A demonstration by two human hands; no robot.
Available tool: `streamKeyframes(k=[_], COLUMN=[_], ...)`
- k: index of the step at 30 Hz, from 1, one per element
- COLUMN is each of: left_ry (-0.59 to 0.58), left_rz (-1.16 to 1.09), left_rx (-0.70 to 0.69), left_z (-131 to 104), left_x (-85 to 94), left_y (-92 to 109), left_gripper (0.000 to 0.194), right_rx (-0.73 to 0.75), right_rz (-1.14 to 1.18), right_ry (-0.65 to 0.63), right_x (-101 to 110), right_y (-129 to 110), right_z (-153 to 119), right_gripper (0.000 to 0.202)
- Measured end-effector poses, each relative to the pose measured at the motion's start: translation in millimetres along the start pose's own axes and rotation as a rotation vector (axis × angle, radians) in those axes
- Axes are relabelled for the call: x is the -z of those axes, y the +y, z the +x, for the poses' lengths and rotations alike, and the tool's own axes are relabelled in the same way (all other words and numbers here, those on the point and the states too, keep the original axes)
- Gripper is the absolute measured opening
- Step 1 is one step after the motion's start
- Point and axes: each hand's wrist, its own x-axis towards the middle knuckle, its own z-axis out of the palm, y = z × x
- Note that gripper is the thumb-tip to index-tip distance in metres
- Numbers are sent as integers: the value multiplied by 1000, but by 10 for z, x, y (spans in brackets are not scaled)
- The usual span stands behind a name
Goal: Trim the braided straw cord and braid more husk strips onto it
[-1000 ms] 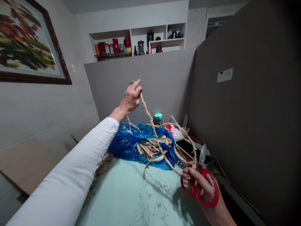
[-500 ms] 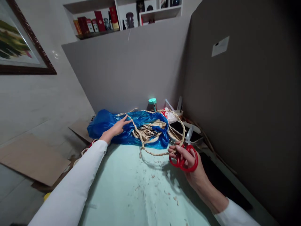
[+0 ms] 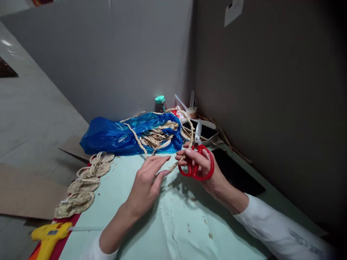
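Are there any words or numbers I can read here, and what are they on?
None can be read clearly.
Right sleeve: dark printed marks, too blurred to read.
Yellow glue gun: a label, too small to read.
White card on the grey wall: a dark mark, too unclear to read.

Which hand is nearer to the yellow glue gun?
Left. The left hand is beyond the yellow glue gun, to its right; the right hand, holding red-handled scissors, is farther right.
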Motion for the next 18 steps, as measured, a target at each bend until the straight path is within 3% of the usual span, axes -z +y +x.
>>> streamKeyframes(k=[3, 6, 8, 13, 16, 18], left_ry=[161, 281, 146, -302, -384, -407], left_rz=[44, 158, 214, 447, 461, 444], left_rx=[-23, -35, 57, 417, 416, 361], left_z=[-94, -240, -340, -410, -362, -346], left_x=[54, 69, 27, -166, -253, -295], left_y=[10, -147, -332, -834, -928, -858], left_gripper=[26, 19, 22, 60, 62, 60], right_rx=[22, 77, 119, 169, 178, 186], right_rz=[-42, -33, -21, -25, -38, -46], right_ry=[-3, 29, 46, 89, 126, 138], right_x=[15, 84, 142, 250, 280, 290], right_y=[29, 29, 7, -53, -62, -66], right_z=[25, 116, 185, 292, 316, 325], right_gripper=[25, 24, 22, 22, 23, 20])
